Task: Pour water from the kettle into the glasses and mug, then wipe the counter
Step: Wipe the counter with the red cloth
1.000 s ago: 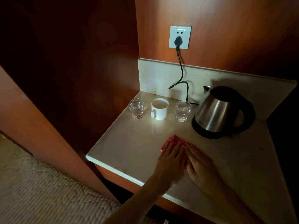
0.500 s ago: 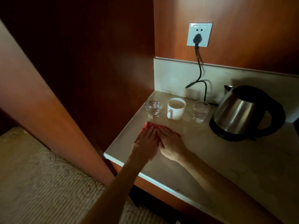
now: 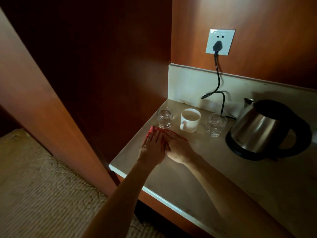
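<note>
Seen from above, a dim counter (image 3: 197,177) in a wood-panelled corner. Taking the white mug (image 3: 190,120) as the landmark: left of it and a little nearer the viewer, a red cloth (image 3: 151,130) lies flat on the counter under both hands. The left hand (image 3: 153,148) and the right hand (image 3: 177,148) lie side by side, touching, palms down, fingers straight and held together, pressing the cloth. Over the last second the hands and cloth have slid from the counter's middle toward its left edge and closer to the mug, so the wiping looks well under way. Just left of the mug stands a glass (image 3: 164,118) with water; the cloth's far edge is just beside it. The mug looks filled. Right of it stands a second glass (image 3: 216,124) with water, then the steel kettle (image 3: 262,130) on its base, its cord (image 3: 218,79) running to a wall socket (image 3: 220,42).
</note>
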Action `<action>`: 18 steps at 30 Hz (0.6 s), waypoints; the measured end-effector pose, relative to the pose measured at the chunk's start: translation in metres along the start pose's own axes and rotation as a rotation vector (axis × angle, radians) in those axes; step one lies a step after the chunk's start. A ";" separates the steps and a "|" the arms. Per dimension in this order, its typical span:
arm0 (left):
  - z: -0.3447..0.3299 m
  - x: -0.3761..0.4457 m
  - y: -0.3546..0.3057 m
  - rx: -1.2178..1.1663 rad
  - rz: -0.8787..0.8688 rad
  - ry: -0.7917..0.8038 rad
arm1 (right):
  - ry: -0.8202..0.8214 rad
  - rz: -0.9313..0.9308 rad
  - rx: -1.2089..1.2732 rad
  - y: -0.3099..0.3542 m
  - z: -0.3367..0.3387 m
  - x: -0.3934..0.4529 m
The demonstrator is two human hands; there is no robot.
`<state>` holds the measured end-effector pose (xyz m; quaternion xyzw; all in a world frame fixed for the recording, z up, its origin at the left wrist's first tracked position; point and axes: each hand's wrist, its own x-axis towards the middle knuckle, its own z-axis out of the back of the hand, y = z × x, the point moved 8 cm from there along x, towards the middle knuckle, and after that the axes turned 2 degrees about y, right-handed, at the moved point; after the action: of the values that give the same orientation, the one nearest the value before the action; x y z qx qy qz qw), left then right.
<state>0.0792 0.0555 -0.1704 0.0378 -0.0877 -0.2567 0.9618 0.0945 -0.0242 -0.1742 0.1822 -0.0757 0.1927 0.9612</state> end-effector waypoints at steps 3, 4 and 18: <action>-0.019 0.003 0.008 0.073 0.036 0.136 | -0.008 0.004 0.012 -0.004 0.000 0.004; -0.021 0.003 0.009 0.081 0.041 0.177 | -0.009 0.003 0.013 -0.004 -0.001 0.004; 0.024 -0.048 -0.055 0.025 -0.187 -0.160 | -0.108 -0.037 -0.011 0.003 0.018 -0.089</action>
<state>0.0071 0.0310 -0.1608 0.0371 -0.1635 -0.3464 0.9230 0.0105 -0.0587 -0.1760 0.1884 -0.1254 0.1644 0.9601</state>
